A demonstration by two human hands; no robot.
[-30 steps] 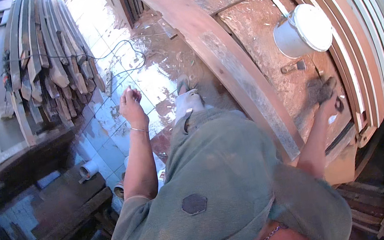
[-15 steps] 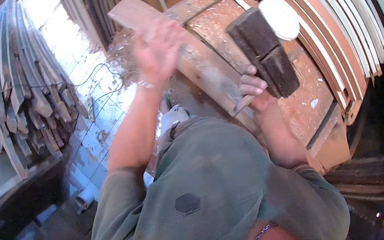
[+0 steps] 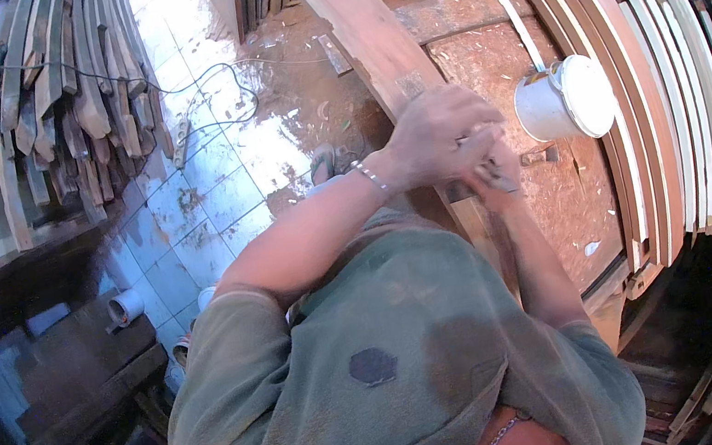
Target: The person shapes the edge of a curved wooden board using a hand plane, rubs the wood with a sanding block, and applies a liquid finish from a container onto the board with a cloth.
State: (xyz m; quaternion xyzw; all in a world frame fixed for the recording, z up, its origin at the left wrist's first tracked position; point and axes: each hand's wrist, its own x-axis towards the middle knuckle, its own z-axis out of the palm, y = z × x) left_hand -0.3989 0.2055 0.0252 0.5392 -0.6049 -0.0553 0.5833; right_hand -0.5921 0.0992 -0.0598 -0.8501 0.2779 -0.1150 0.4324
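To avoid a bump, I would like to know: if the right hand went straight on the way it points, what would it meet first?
The right hand would likely meet the left hand first; they overlap in this view and may be touching, but depth is unclear.

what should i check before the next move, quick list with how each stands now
1. Hands apart: not ok; the left hand overlaps the right hand.
2. Grip: cannot tell; the fingers hide most of whatever is held.
3. Bucket off the plank: ok, right of it.
4. Brush off the plank: ok, near the bucket.
5. Cord loop off the plank: ok, on the tiles.
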